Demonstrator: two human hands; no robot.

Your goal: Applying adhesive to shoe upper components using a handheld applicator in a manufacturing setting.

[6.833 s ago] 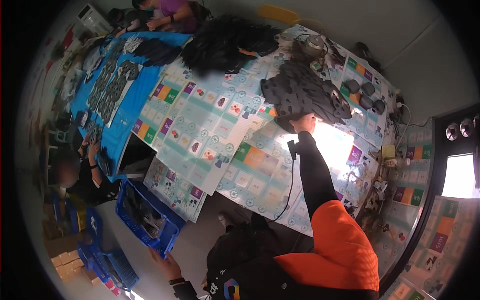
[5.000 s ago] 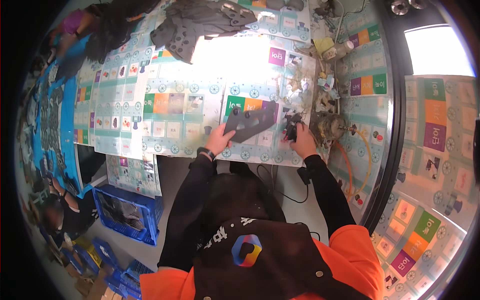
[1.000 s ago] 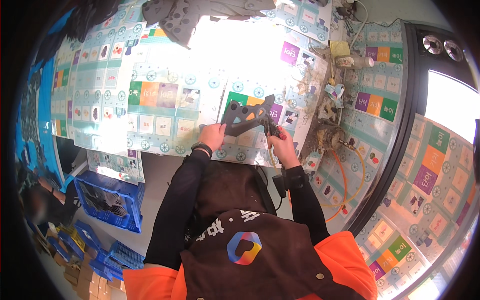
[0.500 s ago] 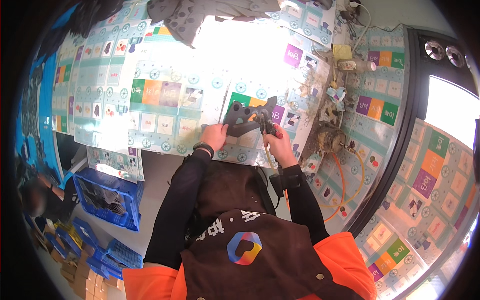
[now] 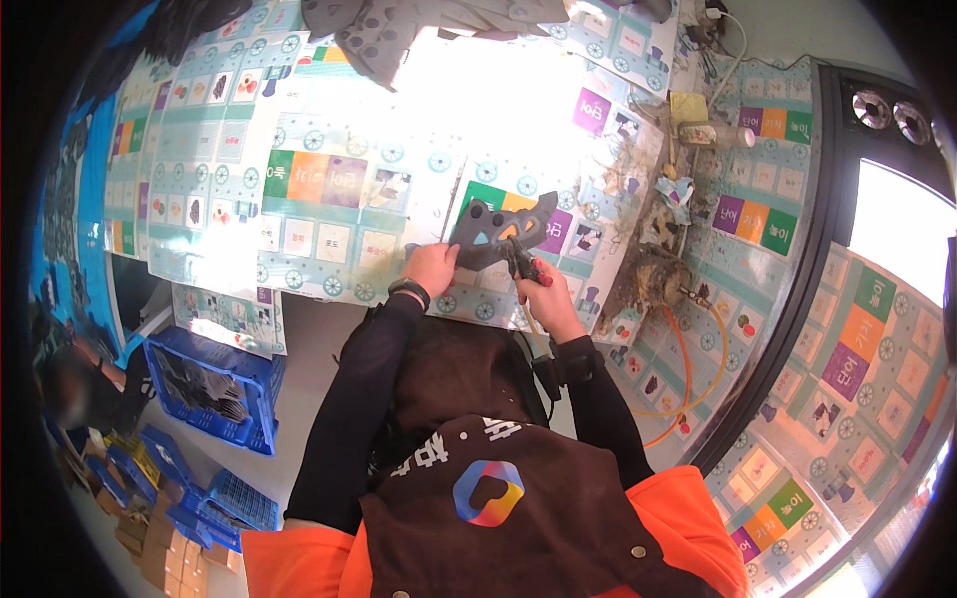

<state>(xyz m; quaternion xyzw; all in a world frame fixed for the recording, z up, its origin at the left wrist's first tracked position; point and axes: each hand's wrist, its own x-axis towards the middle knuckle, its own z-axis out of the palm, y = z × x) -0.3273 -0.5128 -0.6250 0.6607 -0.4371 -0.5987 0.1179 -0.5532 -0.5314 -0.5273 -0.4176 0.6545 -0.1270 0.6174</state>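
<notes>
On the table in front of me lies a flat dark grey part [image 5: 490,224] with cut-out openings and a pointed end at its right. My left hand [image 5: 431,271] is closed on its near left edge, fingertips by the rim. In my right hand [image 5: 548,297] is a black and red air gun [image 5: 520,261] with a thin yellowish hose running down from it. Its tip points at the near side of the part, over or beside an opening; whether it touches cannot be made out.
A heap of similar grey parts [image 5: 379,40] lies at the table's far edge. Dusty clutter and a plastic bottle [image 5: 718,135] line the right side, with an orange hose [image 5: 684,384] below. Blue crates [image 5: 269,399] stand on the floor at left, near another person [image 5: 85,384].
The grey part has turned slightly and sits flatter. My right hand and the air gun have shifted a little left and down along the part's near side. My left hand keeps its grip.
</notes>
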